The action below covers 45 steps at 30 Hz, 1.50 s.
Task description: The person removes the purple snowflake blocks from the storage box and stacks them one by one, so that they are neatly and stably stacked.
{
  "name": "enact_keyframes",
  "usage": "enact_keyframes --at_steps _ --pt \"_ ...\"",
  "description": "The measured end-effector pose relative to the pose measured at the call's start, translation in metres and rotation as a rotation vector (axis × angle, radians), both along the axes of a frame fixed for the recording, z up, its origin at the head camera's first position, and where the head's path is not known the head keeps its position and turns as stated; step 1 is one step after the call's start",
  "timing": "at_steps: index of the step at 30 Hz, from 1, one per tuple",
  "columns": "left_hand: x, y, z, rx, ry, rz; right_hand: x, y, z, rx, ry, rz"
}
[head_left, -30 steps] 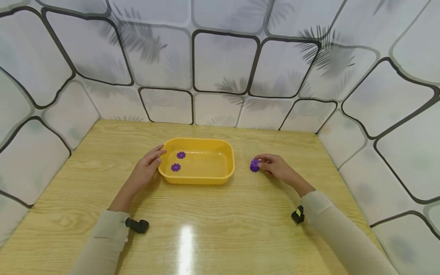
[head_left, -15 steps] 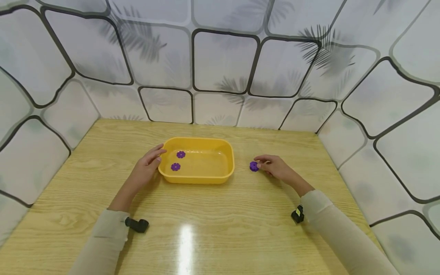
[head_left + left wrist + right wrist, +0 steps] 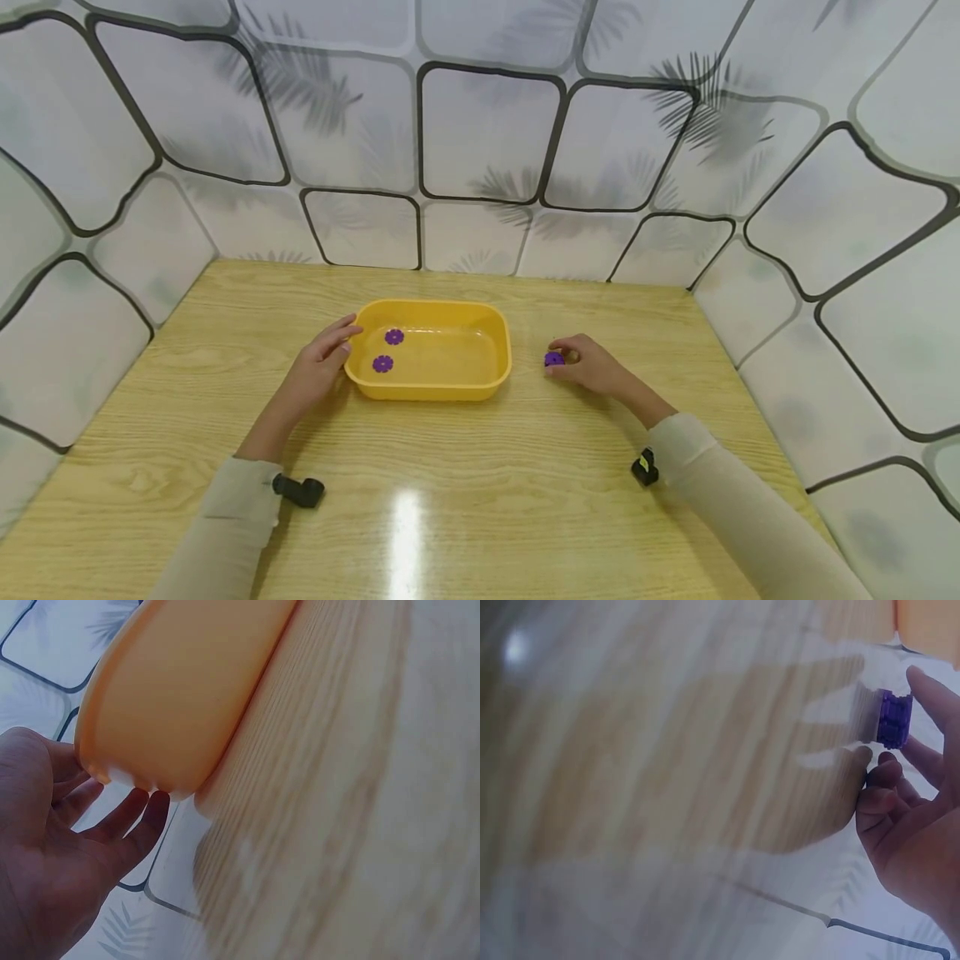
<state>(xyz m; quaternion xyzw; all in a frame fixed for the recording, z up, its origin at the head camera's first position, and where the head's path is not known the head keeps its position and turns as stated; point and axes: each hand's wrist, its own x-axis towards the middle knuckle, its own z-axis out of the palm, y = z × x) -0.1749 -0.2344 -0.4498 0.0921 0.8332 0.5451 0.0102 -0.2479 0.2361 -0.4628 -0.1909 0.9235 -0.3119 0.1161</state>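
A yellow plastic basin (image 3: 427, 392) stands on the wooden table, with two purple flower-shaped discs lying inside at its left, one the rear disc (image 3: 394, 337), the other the front disc (image 3: 383, 364). At the basin's left end my left hand (image 3: 318, 368) rests relaxed fingertips on the rim and outer wall. To the right of the basin, a short stack of purple flower-shaped discs (image 3: 895, 720) sits on the table. Around this stack my right hand (image 3: 588, 365) has its thumb and forefinger spread; in the right wrist view the thumb tip stands slightly off it.
The wood-grain table (image 3: 480, 467) meets a patterned wall covering (image 3: 491, 137) at the back and both sides. A black wrist camera (image 3: 300, 490) is strapped at the left sleeve, another black wrist camera (image 3: 645, 467) at the right.
The purple disc my right hand held raised over the stack has come down onto it. The thumb and forefinger have since spread apart around the stack. My left hand has stayed at the basin.
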Motion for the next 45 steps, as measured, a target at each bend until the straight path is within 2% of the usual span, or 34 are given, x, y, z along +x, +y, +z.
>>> enact_keyframes --at_steps 5,16,25,29,34,39,45 --pt "0.001 0.001 0.001 -0.003 0.004 0.0 0.002 -0.004 0.002 0.037 0.016 -0.003" --pt "0.001 0.0 0.0 -0.008 -0.003 -0.002 0.006 -0.005 0.006 0.054 -0.007 -0.019" --pt "0.001 -0.001 0.0 0.003 0.004 -0.015 0.006 0.001 0.008 0.006 -0.023 -0.021" --pt "0.001 -0.001 0.001 0.007 0.011 -0.024 0.008 0.011 0.013 -0.02 -0.039 -0.054" --pt "0.001 -0.001 0.002 -0.002 0.024 -0.023 0.007 0.014 0.016 -0.025 -0.013 -0.078" --pt "0.0 -0.001 0.002 -0.008 0.026 -0.019 0.003 0.009 0.008 -0.013 -0.028 -0.002" --pt "-0.001 -0.001 0.0 -0.011 0.023 -0.021 0.003 0.002 0.006 -0.027 0.043 0.089"
